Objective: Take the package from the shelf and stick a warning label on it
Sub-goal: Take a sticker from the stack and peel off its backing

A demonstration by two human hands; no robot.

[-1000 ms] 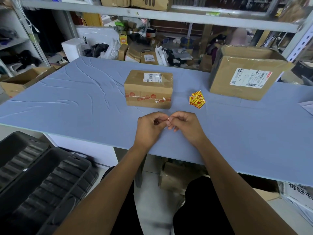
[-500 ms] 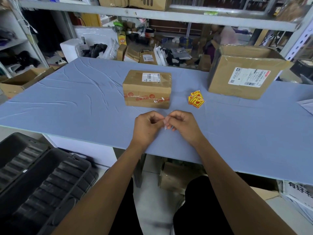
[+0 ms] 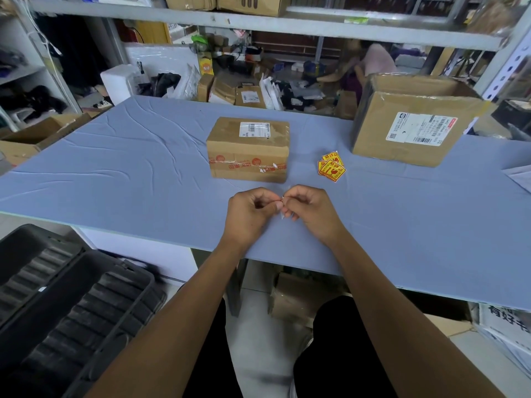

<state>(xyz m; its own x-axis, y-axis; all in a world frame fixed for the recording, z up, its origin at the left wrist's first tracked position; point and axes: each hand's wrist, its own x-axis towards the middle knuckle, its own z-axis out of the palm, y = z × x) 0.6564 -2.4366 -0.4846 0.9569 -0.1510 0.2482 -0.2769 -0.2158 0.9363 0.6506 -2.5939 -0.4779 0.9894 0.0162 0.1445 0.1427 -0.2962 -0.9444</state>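
Observation:
A small brown cardboard package [image 3: 248, 149] with a white shipping label and red printed tape rests on the blue table [image 3: 115, 173]. To its right lies a small pile of yellow-and-red warning labels [image 3: 331, 167]. Just in front of the package my left hand [image 3: 250, 215] and my right hand [image 3: 309, 212] meet fingertip to fingertip, both pinching one small label [image 3: 282, 209]. Only a white sliver of it shows between the fingers; most of it is hidden.
A larger open cardboard box [image 3: 411, 124] stands at the table's right rear. A black plastic crate [image 3: 66, 311] sits on the floor at lower left. Cluttered shelves and small boxes [image 3: 250, 96] line the space behind the table.
Both hands stay together in front of the package. The fingers have shifted slightly on the small label, and a white edge now shows under the right fingertips.

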